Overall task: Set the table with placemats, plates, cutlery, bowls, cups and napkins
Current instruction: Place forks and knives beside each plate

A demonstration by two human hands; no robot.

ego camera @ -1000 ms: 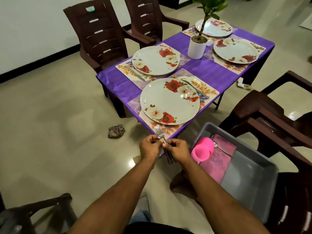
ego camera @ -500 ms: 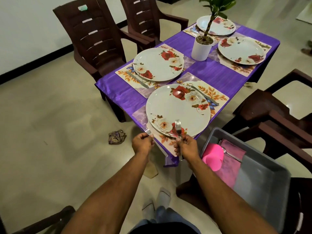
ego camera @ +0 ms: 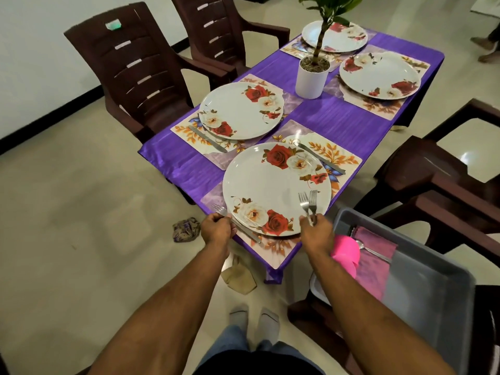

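Note:
My left hand grips one fork and holds it at the near left edge of the closest rose-patterned plate, low over the floral placemat. My right hand holds two forks upright over the plate's near right rim. A knife lies on the placemat beyond that plate. Three more plates sit on placemats further along the purple table; the left one has a knife beside it.
A grey bin on a chair to my right holds a pink cup, pink napkins and a spoon. A potted plant stands mid-table. Brown chairs surround the table. Rags lie on the floor.
My hands, together on a bundle of forks a second ago, have parted. The left took one fork to the plate's left side; the right carried the others up over the plate's right rim.

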